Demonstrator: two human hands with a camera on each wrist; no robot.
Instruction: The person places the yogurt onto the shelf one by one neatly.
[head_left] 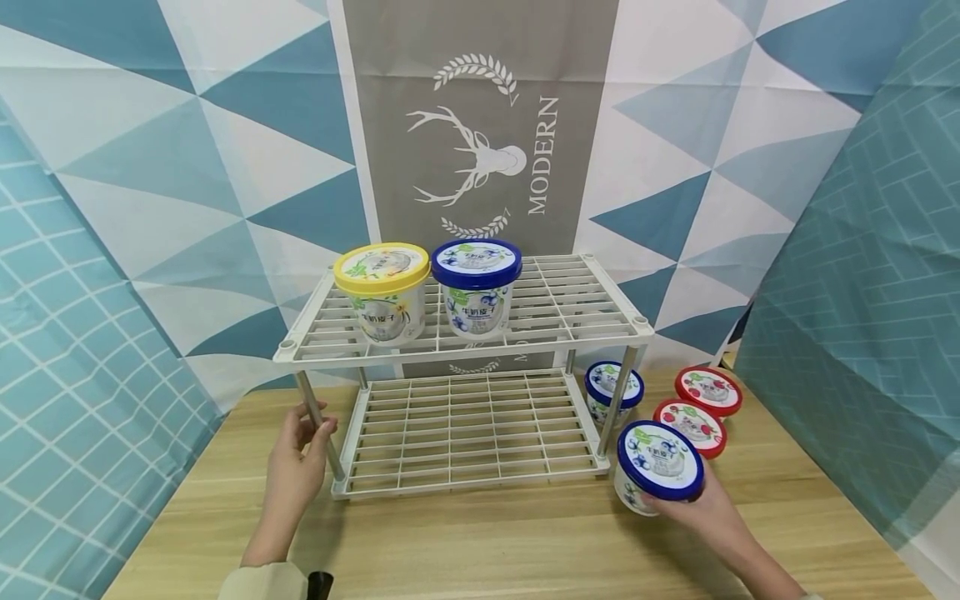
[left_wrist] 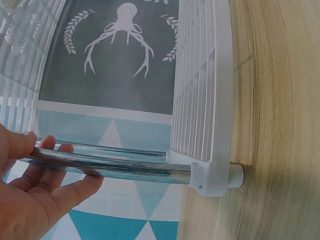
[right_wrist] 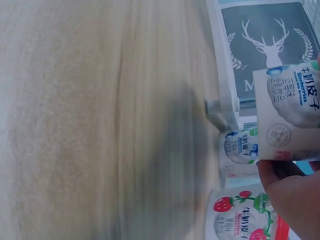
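"What is being done by the left hand (head_left: 297, 454)?"

"The front left post (left_wrist: 115, 169) of the white rack (head_left: 472, 481) is pinched by it, with the thumb on one side and the fingers on the other."

"And by the right hand (head_left: 701, 510)?"

"A blueberry tub (head_left: 660, 460) with a blue lid is gripped round its side. It is held up off the wooden table (head_left: 465, 550), near the front right corner of the rack."

"What has been put on the top shelf (head_left: 570, 343)?"

"A yellow-lidded tub (head_left: 386, 300) and a blue-lidded tub (head_left: 480, 292) are set there side by side, with the yellow one on the left."

"Can more tubs be seen?"

"Yes. A back blue tub (head_left: 600, 383) is partly hidden by the front right post (head_left: 618, 400). Two red-lidded tubs (head_left: 690, 425) are placed close together on the table, to the right of it."
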